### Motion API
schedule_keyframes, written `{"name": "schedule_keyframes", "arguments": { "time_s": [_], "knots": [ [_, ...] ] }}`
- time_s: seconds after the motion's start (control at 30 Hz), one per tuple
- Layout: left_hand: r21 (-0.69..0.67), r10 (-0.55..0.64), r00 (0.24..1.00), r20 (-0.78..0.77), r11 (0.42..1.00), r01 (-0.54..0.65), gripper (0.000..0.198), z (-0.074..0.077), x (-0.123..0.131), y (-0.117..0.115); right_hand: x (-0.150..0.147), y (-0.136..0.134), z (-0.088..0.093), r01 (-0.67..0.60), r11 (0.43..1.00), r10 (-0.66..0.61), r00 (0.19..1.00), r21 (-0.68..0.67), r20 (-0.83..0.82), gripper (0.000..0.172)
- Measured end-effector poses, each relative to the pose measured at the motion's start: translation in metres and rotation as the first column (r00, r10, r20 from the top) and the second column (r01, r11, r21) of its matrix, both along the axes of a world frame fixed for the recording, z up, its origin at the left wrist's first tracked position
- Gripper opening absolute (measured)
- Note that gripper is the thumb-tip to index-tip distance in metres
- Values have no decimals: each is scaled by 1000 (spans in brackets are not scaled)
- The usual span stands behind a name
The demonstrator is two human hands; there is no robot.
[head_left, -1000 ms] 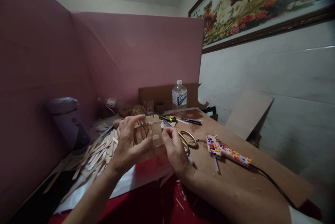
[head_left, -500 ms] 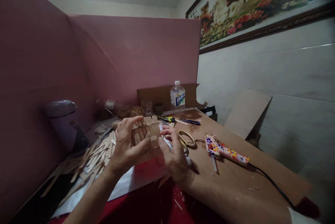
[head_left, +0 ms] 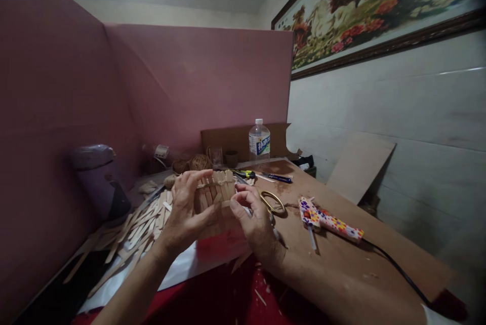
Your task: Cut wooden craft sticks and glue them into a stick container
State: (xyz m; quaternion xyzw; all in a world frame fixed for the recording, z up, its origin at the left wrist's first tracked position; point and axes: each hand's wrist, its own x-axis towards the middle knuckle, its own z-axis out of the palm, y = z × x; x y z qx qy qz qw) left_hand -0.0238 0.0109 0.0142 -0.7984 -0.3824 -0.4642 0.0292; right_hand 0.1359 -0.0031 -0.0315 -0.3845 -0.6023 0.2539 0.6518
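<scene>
A small panel of wooden craft sticks [head_left: 212,191], set side by side with rounded tops and a crosspiece, is held up and tilted in front of me. My left hand [head_left: 190,203] grips it from the left, thumb across the near face and fingers along the top. My right hand [head_left: 256,216] is at the panel's right edge, thumb and forefinger pinched on a short stick piece [head_left: 226,204] lying across the face. The fingertips partly hide that piece. Loose craft sticks [head_left: 148,224] lie in a heap left of my left hand.
Gold-handled scissors [head_left: 273,203] lie right of my right hand. Farther right is a flower-patterned glue gun [head_left: 330,221] with a black cord. Behind are a blue pen [head_left: 279,178], a yellow-black cutter [head_left: 245,173], a plastic bottle [head_left: 259,140], twine balls [head_left: 200,162] and a purple tumbler [head_left: 102,183].
My right thumb and forefinger have closed together at the short stick piece on the panel's face. The left hand keeps its grip; the whole view has shifted slightly.
</scene>
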Motion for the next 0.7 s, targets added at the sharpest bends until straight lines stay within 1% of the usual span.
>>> {"name": "schedule_keyframes", "arguments": {
  "time_s": [0.1, 0.27, 0.47, 0.7],
  "knots": [
    [9, -6, 1000, -6, 1000, 6, 44, 0, 0, 0, 1, 1, 1, 4, 1000, -4, 1000, -3, -3, 25],
    [2, -15, 1000, -3, 1000, 15, 45, 1, 1, -1, -1, 2, 1, -5, 1000, 4, 999, -9, -50, 23],
    [-16, -28, 1000, -3, 999, 28, 45, 1, 0, -1, 0, 4, 1, -53, 997, 48, 995, -56, -93, 23],
    [-48, -9, 997, 74, 999, 12, 33, 1, -1, 1, 2, 7, 0, -118, 989, 103, 982, -85, -157, 33]
  ]
}}
